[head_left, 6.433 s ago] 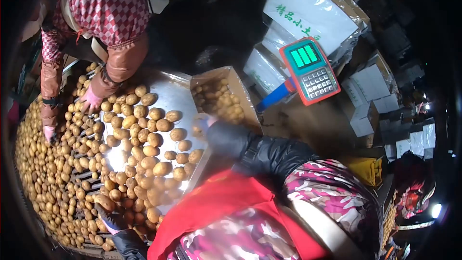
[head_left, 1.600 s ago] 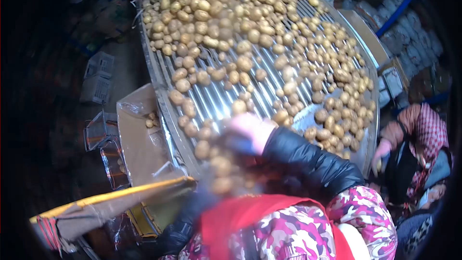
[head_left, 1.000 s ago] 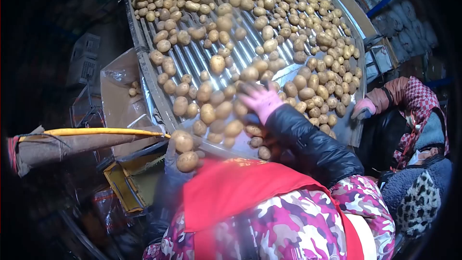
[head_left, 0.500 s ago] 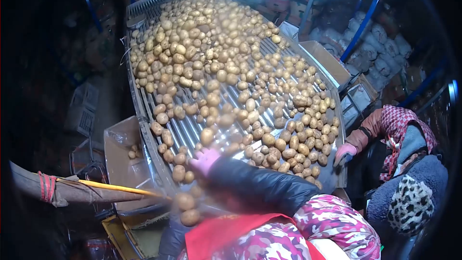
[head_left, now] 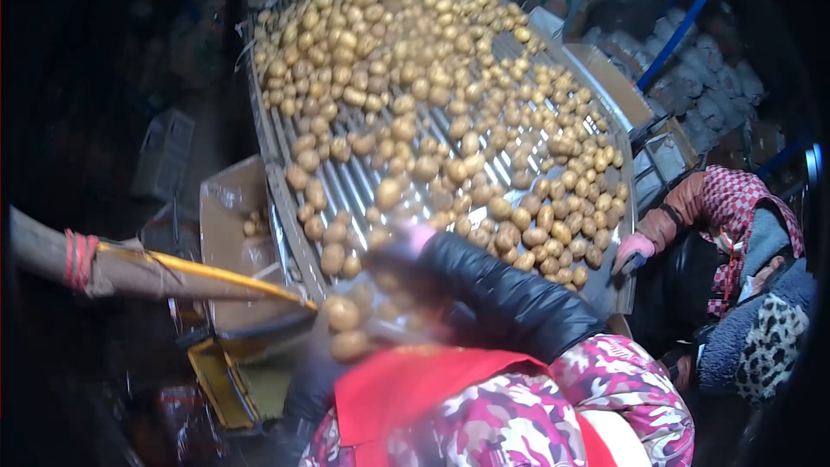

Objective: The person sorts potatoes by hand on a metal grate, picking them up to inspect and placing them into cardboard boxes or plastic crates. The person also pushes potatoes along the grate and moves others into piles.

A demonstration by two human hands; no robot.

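Note:
My right hand (head_left: 410, 240), in a pink glove at the end of a black puffy sleeve (head_left: 510, 294), reaches over the near end of a slatted metal sorting table (head_left: 341, 186). Its fingers are smeared by motion and overlap the potatoes (head_left: 553, 229) around them. A dark left sleeve (head_left: 309, 398) shows at the lower edge, but my left hand is hidden. Close to that sleeve, a few larger potatoes (head_left: 346, 329) lie at the table's near left corner. A thick heap of potatoes (head_left: 380, 43) covers the far part of the table.
At right, a co-worker's gloved hand (head_left: 634, 253) rests on the table edge. An open cardboard box (head_left: 226, 246) holding some potatoes stands left, beside a pole with a yellow strip (head_left: 199, 272). Another box (head_left: 609, 82) and filled sacks (head_left: 700, 78) are beyond the right side.
The camera view has shifted, so the table sits higher and slightly farther right. My right hand has moved a little rightward over the potatoes. The co-worker's hand stays at the table edge.

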